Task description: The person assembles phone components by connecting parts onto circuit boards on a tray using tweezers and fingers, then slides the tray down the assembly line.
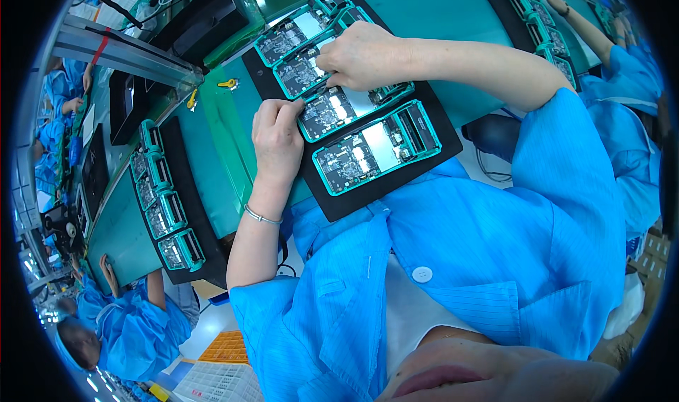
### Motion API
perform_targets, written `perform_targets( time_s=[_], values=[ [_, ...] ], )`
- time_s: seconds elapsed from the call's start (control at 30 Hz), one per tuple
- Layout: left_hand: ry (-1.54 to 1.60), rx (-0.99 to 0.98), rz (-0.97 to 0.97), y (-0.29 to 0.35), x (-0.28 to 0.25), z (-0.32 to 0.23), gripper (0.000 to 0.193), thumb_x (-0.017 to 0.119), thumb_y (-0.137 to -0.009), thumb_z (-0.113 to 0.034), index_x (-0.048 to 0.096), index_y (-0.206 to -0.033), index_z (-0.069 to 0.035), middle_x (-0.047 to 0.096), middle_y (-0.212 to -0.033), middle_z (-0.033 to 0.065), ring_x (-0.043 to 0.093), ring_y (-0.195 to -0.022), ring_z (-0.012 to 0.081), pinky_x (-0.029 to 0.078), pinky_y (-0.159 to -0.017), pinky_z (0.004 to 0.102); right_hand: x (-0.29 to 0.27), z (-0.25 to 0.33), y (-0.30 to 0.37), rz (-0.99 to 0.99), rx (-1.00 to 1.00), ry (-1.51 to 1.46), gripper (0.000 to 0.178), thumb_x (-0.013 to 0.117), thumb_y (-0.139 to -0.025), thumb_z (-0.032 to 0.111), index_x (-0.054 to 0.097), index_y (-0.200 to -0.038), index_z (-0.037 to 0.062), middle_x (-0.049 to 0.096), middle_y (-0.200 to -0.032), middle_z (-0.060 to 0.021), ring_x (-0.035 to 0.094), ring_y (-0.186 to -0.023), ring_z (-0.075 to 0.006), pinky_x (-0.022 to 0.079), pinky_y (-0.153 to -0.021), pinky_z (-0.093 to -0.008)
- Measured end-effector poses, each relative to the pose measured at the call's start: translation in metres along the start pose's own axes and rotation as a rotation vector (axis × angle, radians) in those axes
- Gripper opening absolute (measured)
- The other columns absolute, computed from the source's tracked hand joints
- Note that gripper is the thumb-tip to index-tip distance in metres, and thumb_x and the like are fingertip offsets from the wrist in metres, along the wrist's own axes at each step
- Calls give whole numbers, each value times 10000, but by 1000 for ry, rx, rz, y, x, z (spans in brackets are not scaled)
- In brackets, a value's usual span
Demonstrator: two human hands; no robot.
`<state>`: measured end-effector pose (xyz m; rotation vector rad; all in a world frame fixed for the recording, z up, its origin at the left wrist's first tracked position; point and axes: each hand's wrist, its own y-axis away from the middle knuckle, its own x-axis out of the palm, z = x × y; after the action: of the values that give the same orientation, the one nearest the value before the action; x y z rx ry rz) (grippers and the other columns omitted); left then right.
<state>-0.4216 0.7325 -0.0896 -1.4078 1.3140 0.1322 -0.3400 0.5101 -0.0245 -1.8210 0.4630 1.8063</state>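
Several teal device frames with exposed circuit boards lie in a row on a black mat (338, 207). My left hand (277, 139) is closed, its fingertips curled at the left edge of one device frame (327, 116) in the row. Over the neighbouring device frame (297, 75) farther back, my right hand (364, 57) is bent down in a pinch. Whatever either set of fingers grips is hidden or too small to make out. Nearest my body sits another device frame (348, 165), untouched, with a silver plate beside its board.
Two small yellow objects (228, 84) lie on the green work surface (225, 140). To the left, another black mat (189, 179) carries more device frames (164, 211). A metal post (127, 52) stands at the far left. Co-workers in blue (141, 331) sit on both sides.
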Motion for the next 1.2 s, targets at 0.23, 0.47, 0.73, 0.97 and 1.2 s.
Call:
perform_targets(
  time_s=[0.23, 0.47, 0.73, 0.97, 1.2],
  values=[
    [-33, 68, 31, -4, -4, 0, 222, 683, -729, 82, 699, -910, -44, 582, -854, 84, 599, -802, 273, 494, -709, 383, -3, 1, 0, 23, -3, 0, 228, 742, -834, 265, 692, -876, 46, 693, -858, -86, 718, -806, -279, 560, -697, -420],
    [10, 167, 113, -12, -6, 13, 217, 674, -717, 90, 681, -890, -40, 546, -822, 89, 575, -765, 281, 475, -687, 390, -2, 1, 1, 12, -14, 34, 220, 731, -848, 269, 686, -886, 58, 695, -886, -79, 716, -811, -281, 560, -709, -420],
    [10, 134, 80, -10, -4, 11, 202, 675, -733, 78, 683, -891, -47, 557, -836, 90, 581, -765, 277, 483, -695, 393, -3, 3, 2, 0, -27, 53, 220, 725, -852, 288, 682, -886, 75, 689, -870, -69, 714, -815, -275, 559, -703, -423],
    [5, 140, 161, -14, -10, 11, 192, 665, -745, 75, 684, -888, -51, 554, -836, 94, 586, -771, 281, 488, -692, 390, 0, 2, 2, -13, -47, 66, 224, 726, -848, 295, 685, -879, 77, 687, -857, -67, 712, -801, -274, 557, -688, -423],
    [117, 74, 156, -5, -13, 2, 148, 680, -788, 74, 694, -894, -27, 579, -843, 105, 610, -782, 286, 501, -686, 385, -1, 4, 10, -74, -63, 55, 212, 736, -840, 281, 679, -864, 78, 677, -844, -74, 704, -768, -287, 545, -659, -421]
  ],
)
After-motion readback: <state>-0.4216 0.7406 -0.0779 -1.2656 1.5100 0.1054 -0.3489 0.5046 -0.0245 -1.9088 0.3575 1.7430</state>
